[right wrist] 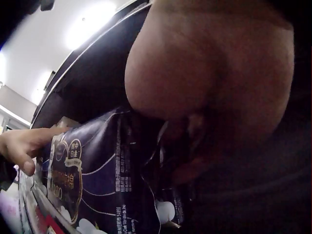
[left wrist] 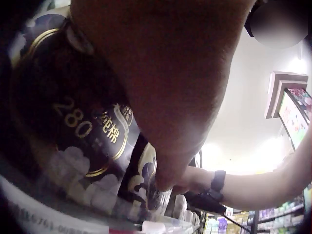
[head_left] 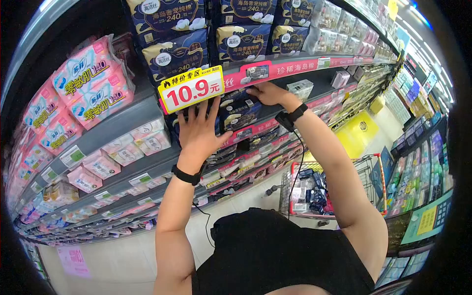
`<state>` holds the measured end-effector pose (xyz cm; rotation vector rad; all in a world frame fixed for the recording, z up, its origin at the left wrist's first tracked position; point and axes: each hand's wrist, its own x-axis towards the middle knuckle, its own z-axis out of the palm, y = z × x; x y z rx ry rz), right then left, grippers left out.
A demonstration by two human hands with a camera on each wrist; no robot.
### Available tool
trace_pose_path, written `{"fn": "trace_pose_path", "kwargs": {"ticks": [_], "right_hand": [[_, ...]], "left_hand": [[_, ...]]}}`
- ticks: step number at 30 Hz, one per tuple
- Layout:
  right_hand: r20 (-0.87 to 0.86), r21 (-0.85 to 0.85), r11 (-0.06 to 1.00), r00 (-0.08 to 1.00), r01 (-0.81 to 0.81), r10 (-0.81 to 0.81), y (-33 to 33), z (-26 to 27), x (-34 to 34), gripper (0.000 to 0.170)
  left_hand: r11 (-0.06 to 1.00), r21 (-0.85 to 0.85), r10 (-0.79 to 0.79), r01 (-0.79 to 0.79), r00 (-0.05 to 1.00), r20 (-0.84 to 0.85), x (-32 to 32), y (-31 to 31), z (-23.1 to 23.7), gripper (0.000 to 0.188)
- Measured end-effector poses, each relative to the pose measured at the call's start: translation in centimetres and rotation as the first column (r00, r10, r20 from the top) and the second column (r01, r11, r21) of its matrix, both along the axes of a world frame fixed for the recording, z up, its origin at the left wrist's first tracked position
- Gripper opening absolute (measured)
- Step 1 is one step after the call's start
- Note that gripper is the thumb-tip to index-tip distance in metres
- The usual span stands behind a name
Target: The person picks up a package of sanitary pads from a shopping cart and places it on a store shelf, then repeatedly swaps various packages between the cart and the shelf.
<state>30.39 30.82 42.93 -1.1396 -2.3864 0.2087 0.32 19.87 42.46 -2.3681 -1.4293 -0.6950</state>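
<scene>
Dark blue packs stand on a shelf below the yellow 10.9 price sign [head_left: 191, 91]. My left hand [head_left: 200, 130], fingers spread and straight, rests against a pack marked 280 [left wrist: 73, 117]. Beside it, my right hand [head_left: 269, 93] reaches in at the end of a dark blue pack [head_left: 241, 112]. In the right wrist view this pack [right wrist: 102, 170] lies beside my right hand [right wrist: 209, 73], whose fingers are in shadow and partly hidden, so their grip is unclear. My left hand [right wrist: 22, 148] shows at the pack's far end.
More dark blue packs [head_left: 243, 44] fill the shelf above. Pink packs [head_left: 93, 73] stand at the left. A white pack [head_left: 300, 89] sits right of my right hand. Behind my right arm is a wire cart [head_left: 368, 179] holding packs. Cables hang from both wrists.
</scene>
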Motion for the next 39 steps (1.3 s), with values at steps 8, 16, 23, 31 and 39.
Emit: {"fn": "trace_pose_path", "kwargs": {"ticks": [8, 16, 23, 31, 39], "right_hand": [[-0.221, -0.443, 0.893, 0.957, 0.075, -0.19, -1.3, 0.2, -1.2, 0.06], [-0.611, -0.358, 0.931, 0.772, -0.074, -0.173, -3.8, -5.7, 1.1, 0.071], [-0.637, 0.138, 0.95, 0.759, 0.28, -0.131, -15.5, -10.8, 4.4, 0.027], [0.327, -0.772, 0.539, 0.938, 0.336, -0.116, -27.6, -26.9, 12.6, 0.06], [0.221, -0.831, 0.279, 0.746, 0.481, -0.628, -37.7, -31.9, 20.2, 0.061]], "left_hand": [[1.0, 0.005, 0.025, -0.024, 0.999, -0.043, 0.3, 0.2, -0.3, 0.082], [1.0, -0.008, -0.003, 0.003, 1.0, 0.004, 0.7, -0.4, 0.4, 0.076], [0.8, 0.172, -0.599, 0.575, 0.745, 0.295, 7.3, -7.3, -0.4, 0.034], [0.299, -0.345, -0.77, 0.89, 0.438, 0.463, 18.9, -12.3, -8.1, 0.024], [0.027, -0.622, -0.893, 0.782, 0.299, 0.337, 26.6, -14.7, -10.5, 0.028]]}}
